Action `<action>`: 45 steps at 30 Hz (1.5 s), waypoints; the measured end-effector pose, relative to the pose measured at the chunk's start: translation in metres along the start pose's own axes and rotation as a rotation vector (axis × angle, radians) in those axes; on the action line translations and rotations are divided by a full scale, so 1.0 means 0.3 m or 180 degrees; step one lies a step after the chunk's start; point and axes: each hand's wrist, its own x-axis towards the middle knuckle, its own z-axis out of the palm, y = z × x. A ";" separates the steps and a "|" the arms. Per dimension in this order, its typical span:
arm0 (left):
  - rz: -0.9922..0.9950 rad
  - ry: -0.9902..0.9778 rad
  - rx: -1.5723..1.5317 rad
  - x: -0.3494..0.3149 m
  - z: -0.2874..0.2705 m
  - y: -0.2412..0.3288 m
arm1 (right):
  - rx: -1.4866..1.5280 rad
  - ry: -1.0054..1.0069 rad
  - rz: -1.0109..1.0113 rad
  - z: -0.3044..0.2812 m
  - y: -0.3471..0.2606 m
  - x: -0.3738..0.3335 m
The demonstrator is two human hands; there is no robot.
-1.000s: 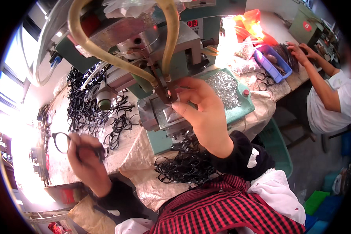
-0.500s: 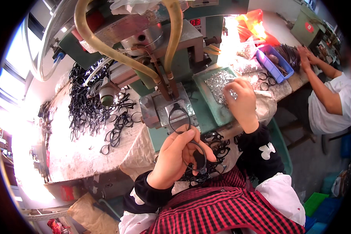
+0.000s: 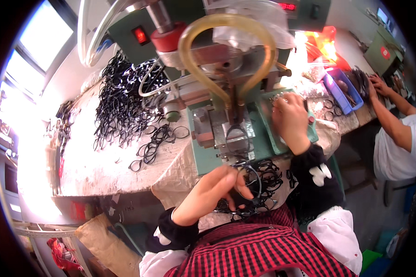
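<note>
My left hand is in front of the press. A thin black loop hangs at its curled fingers and thumb. Just beyond the fingertips, another black loop stands at the metal die under the press's two brown prongs. I cannot tell whether the left fingers touch that one. My right hand is over the green tray of small silvery pieces, its fingers curled down and slightly blurred. Whatever they pinch is hidden.
A yellowish hose arches over the press. Many black loops are heaped on the left of the table, and more lie near my lap. At the right are a blue bin and another person's hands.
My view has shifted, so the press sits further right. My left hand has drawn back from the loop at the die. My right hand has lowered into the tray.
</note>
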 end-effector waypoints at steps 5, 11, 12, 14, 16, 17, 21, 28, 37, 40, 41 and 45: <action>0.0410 0.2097 -0.0079 -0.190 -0.221 -0.127 | 0.3334 0.0799 0.2294 -0.102 0.101 -0.176; 0.1674 0.3638 0.0838 -0.215 -0.514 0.004 | 0.3732 0.0500 0.1960 -0.010 0.037 -0.080; 0.1644 0.3578 0.1504 -0.184 -0.546 0.010 | 0.3759 0.0318 0.1918 -0.011 0.010 -0.064; 0.1067 0.3327 0.2949 -0.104 -0.544 0.029 | 0.3701 0.0212 0.1818 -0.015 -0.041 -0.046; 0.1090 0.2675 0.4808 -0.029 -0.544 0.010 | 0.3388 0.0121 0.1875 -0.037 -0.063 -0.037; 0.0803 0.2687 0.5130 -0.001 -0.502 -0.010 | 0.2992 0.0040 0.1793 -0.063 -0.071 -0.040; 0.1034 0.2747 0.4961 0.136 -0.626 -0.154 | 0.1944 0.0281 0.1626 -0.135 -0.020 -0.136; 0.2736 0.3550 0.0966 0.026 -0.568 0.019 | 0.2470 -0.0120 0.1311 -0.303 -0.122 -0.098; 0.2615 0.3489 0.1254 0.040 -0.394 0.006 | 0.3746 0.0093 0.1235 -0.175 -0.367 0.030; 0.3612 0.2756 0.0796 0.020 -0.242 0.170 | 0.4278 -0.0324 0.1438 -0.205 -0.380 0.052; 0.3591 0.2182 0.0975 0.023 -0.183 0.232 | 0.4684 -0.0459 0.1629 -0.216 -0.380 0.052; 0.3617 0.2548 0.2377 0.100 -0.113 0.314 | 0.5187 -0.0460 0.1945 -0.231 -0.408 0.056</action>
